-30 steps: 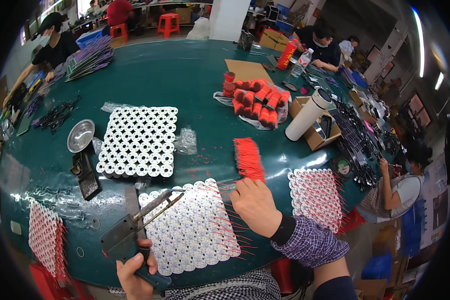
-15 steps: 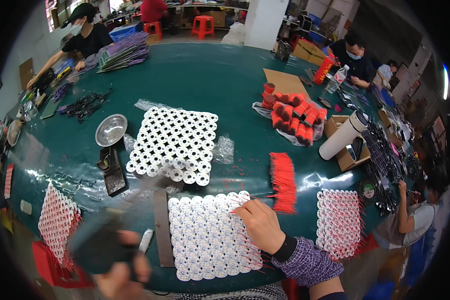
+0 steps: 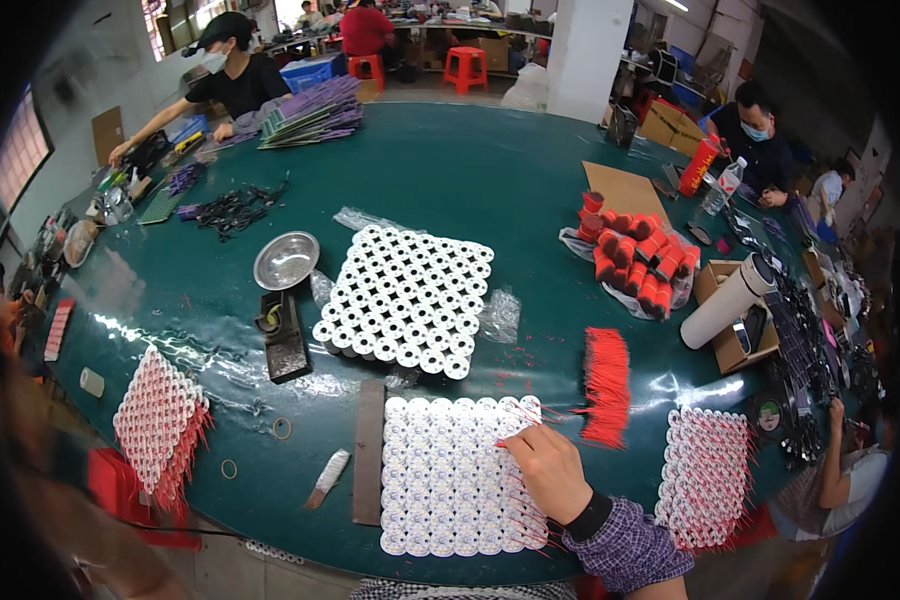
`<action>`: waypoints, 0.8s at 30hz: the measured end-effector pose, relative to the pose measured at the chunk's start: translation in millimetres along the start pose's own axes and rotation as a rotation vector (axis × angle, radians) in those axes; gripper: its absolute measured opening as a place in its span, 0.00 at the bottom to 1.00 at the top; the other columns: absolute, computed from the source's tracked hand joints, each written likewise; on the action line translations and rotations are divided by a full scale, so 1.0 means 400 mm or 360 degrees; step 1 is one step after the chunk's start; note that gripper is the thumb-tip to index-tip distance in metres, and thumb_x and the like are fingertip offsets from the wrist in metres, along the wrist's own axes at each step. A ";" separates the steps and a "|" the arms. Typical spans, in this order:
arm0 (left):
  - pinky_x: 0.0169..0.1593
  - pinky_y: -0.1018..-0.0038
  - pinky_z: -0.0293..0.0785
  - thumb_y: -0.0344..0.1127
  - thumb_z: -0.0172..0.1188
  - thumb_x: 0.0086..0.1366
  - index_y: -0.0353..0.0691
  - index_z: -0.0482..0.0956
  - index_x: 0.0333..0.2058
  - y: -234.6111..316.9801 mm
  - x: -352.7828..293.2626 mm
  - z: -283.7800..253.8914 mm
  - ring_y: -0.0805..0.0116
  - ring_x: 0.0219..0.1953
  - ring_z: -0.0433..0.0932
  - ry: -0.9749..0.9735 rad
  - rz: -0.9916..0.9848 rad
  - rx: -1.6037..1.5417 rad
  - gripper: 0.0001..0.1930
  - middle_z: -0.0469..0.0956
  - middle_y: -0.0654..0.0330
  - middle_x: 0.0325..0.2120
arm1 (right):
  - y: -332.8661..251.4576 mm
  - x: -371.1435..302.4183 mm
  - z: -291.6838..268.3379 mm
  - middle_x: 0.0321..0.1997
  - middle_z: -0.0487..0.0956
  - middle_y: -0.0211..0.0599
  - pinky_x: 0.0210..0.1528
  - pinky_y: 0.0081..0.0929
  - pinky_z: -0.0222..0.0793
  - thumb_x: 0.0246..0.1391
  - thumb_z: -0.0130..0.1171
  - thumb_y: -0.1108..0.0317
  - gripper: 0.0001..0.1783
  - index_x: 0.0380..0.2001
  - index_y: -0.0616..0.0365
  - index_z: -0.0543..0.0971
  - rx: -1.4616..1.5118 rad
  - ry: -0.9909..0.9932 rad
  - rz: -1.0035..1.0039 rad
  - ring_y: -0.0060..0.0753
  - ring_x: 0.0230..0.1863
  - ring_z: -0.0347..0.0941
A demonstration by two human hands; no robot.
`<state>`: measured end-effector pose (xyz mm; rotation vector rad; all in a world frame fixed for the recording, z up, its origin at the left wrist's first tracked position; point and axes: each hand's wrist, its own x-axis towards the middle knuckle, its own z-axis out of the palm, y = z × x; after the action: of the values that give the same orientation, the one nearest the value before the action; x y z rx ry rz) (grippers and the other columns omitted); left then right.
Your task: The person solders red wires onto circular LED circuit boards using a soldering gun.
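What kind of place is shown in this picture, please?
Probably a small factory assembly workshop: a big shared green table, trays of white spools, a bundle of red wires, and several people working around it.

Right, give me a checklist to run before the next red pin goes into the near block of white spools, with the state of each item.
1. Right hand on the near square block of white plastic spools: ok, it rests at the block's right edge.
2. Thin red pin in the grip: cannot tell, the fingertips hide it, though a red tip shows beside them.
3. Bundle of loose red pins within reach: ok, just right of the block.
4. Left hand: cannot tell, only a blur at the left edge.
5. Flat dark metal bar against the block's left side: ok.
6. Far block of white spools apart from the near one: ok.
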<state>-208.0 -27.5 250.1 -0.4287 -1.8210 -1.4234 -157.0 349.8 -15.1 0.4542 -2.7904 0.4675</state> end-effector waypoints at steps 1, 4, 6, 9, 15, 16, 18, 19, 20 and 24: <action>0.19 0.82 0.44 0.38 0.47 0.72 0.23 0.71 0.51 -0.033 -0.075 -0.041 0.85 0.16 0.53 -0.0032 -0.0272 -0.0081 0.20 0.74 0.56 0.29 | -0.001 0.001 -0.001 0.33 0.74 0.37 0.42 0.34 0.72 0.48 0.60 0.75 0.09 0.35 0.60 0.79 0.0036 0.0026 -0.0033 0.41 0.39 0.74; 0.15 0.82 0.52 0.27 0.55 0.52 0.24 0.74 0.40 -0.131 -0.263 0.148 0.81 0.11 0.58 0.0046 -0.0956 -0.0352 0.16 0.74 0.55 0.25 | 0.014 -0.010 0.008 0.34 0.75 0.37 0.41 0.35 0.72 0.49 0.60 0.75 0.08 0.35 0.60 0.79 -0.0104 -0.0081 0.0038 0.41 0.39 0.74; 0.15 0.78 0.61 0.21 0.66 0.47 0.27 0.74 0.48 -0.136 -0.334 0.166 0.76 0.14 0.66 -0.0117 -0.1504 -0.0800 0.26 0.80 0.49 0.37 | 0.008 -0.004 0.000 0.34 0.75 0.38 0.41 0.35 0.72 0.49 0.59 0.75 0.08 0.35 0.60 0.79 -0.0088 -0.0151 0.0021 0.41 0.39 0.74; 0.19 0.78 0.65 0.17 0.67 0.53 0.28 0.74 0.49 -0.171 -0.415 0.212 0.74 0.18 0.71 -0.0336 -0.1806 -0.1051 0.23 0.80 0.52 0.37 | 0.002 0.003 -0.011 0.34 0.75 0.37 0.40 0.35 0.70 0.47 0.59 0.75 0.09 0.35 0.59 0.79 0.0019 -0.0013 0.0048 0.40 0.38 0.74; 0.22 0.78 0.69 0.17 0.66 0.56 0.30 0.76 0.51 -0.195 -0.451 0.275 0.74 0.22 0.74 -0.0458 -0.1891 -0.1176 0.22 0.81 0.52 0.39 | 0.003 0.015 -0.002 0.34 0.76 0.36 0.39 0.34 0.67 0.45 0.59 0.75 0.09 0.34 0.59 0.80 -0.0041 0.0109 0.0049 0.38 0.38 0.73; 0.23 0.79 0.71 0.18 0.67 0.56 0.31 0.76 0.51 -0.194 -0.454 0.286 0.74 0.24 0.76 -0.0495 -0.1803 -0.1069 0.22 0.82 0.53 0.40 | 0.004 0.014 -0.001 0.34 0.76 0.36 0.39 0.34 0.67 0.45 0.59 0.75 0.09 0.34 0.59 0.80 -0.0032 0.0110 0.0046 0.38 0.38 0.73; 0.28 0.82 0.75 0.21 0.71 0.56 0.34 0.79 0.52 -0.195 -0.462 0.295 0.77 0.30 0.80 -0.0581 -0.1705 -0.0876 0.23 0.84 0.58 0.40 | 0.006 0.014 -0.007 0.35 0.76 0.35 0.39 0.34 0.68 0.45 0.59 0.76 0.10 0.35 0.59 0.81 -0.0002 0.0159 0.0094 0.38 0.37 0.73; 0.28 0.82 0.75 0.21 0.71 0.56 0.34 0.79 0.52 -0.195 -0.465 0.301 0.77 0.30 0.80 -0.0574 -0.1704 -0.0867 0.23 0.84 0.58 0.40 | 0.007 0.013 -0.008 0.35 0.76 0.35 0.39 0.34 0.68 0.45 0.59 0.76 0.10 0.35 0.59 0.81 0.0006 0.0160 0.0087 0.38 0.37 0.73; 0.26 0.81 0.74 0.18 0.70 0.54 0.32 0.78 0.52 -0.196 -0.469 0.309 0.76 0.28 0.78 -0.0590 -0.1750 -0.0825 0.24 0.83 0.55 0.40 | 0.009 0.010 -0.009 0.35 0.76 0.35 0.39 0.34 0.69 0.45 0.59 0.76 0.11 0.35 0.60 0.81 0.0023 0.0195 0.0112 0.38 0.37 0.73; 0.36 0.78 0.76 0.20 0.72 0.54 0.33 0.79 0.52 -0.204 -0.485 0.317 0.74 0.36 0.80 -0.0677 -0.1689 -0.0776 0.24 0.83 0.56 0.41 | 0.016 0.004 0.011 0.34 0.77 0.36 0.38 0.33 0.70 0.44 0.60 0.77 0.12 0.36 0.61 0.81 0.0054 0.0190 0.0136 0.39 0.37 0.74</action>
<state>-183.4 101.1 42.1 0.0665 -2.1307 -2.6918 -161.4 353.5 -20.2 0.3043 -2.6981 0.5427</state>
